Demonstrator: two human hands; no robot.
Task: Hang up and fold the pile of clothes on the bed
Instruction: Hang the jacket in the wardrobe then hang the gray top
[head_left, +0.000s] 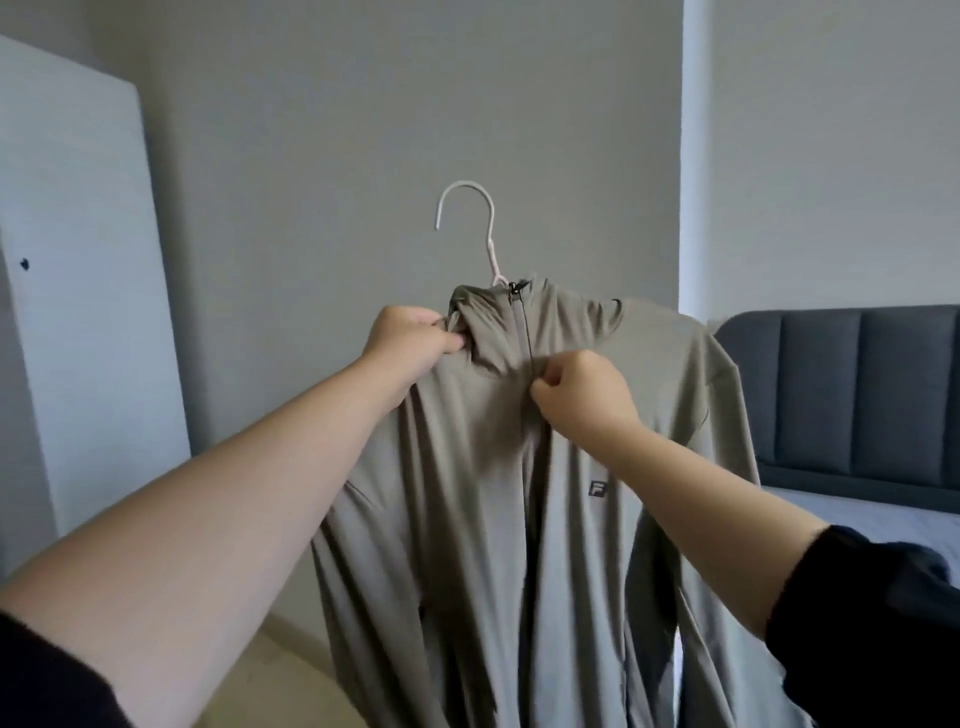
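Gripping jacket (467, 493) shoulder in left fingers (448, 340), right fingers (551, 385) pinching zip (522, 322), hanger (466, 188) inside

Dim soft daylight from right; slight motion blur; wide-angle bending at edges.

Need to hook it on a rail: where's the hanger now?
Centre of the head view: the hanger sits in the jacket collar, hook poking up above the left hand and right hand, grey wall behind.

Single head view — faces forward, roughly level, close to jacket (467, 493) — wall (337, 130) beyond.
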